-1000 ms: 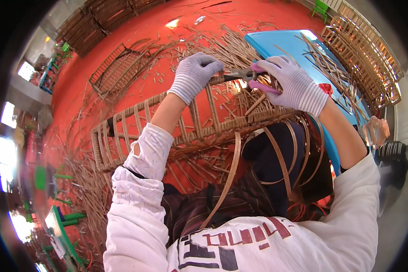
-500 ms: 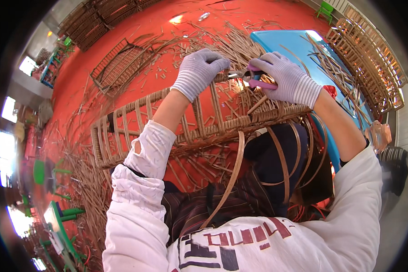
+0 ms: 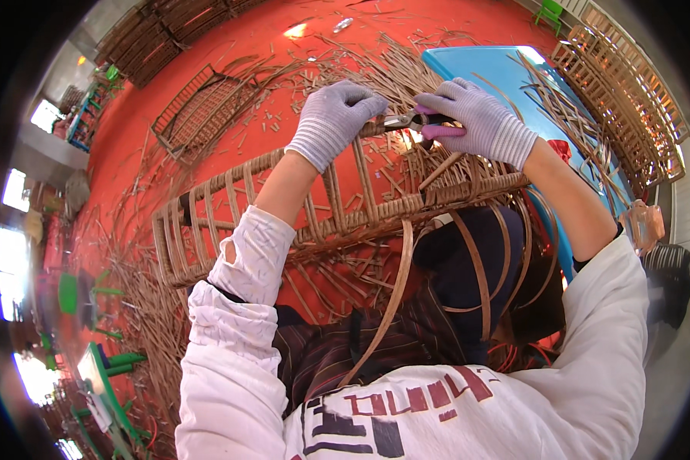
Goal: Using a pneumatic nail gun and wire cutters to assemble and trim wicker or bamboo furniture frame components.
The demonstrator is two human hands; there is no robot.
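While left fingers [image 3: 370, 104] close on the basket rim [image 3: 264, 163], right fingers [image 3: 434, 103] half-curl round the cutters [image 3: 412, 120]; one slip could nick the left glove [image 3: 324, 123].

A blue table [image 3: 468, 65] is set between one and two o'clock, with a green chair [image 3: 549, 14] beyond it. Woven racks [image 3: 629, 100] are stacked at two. On the red floor [image 3: 245, 38], a latticed basket [image 3: 199, 119] is seen towards ten; darker baskets [image 3: 146, 54] are piled beyond. A bright window [image 3: 13, 261] is seen at nine.
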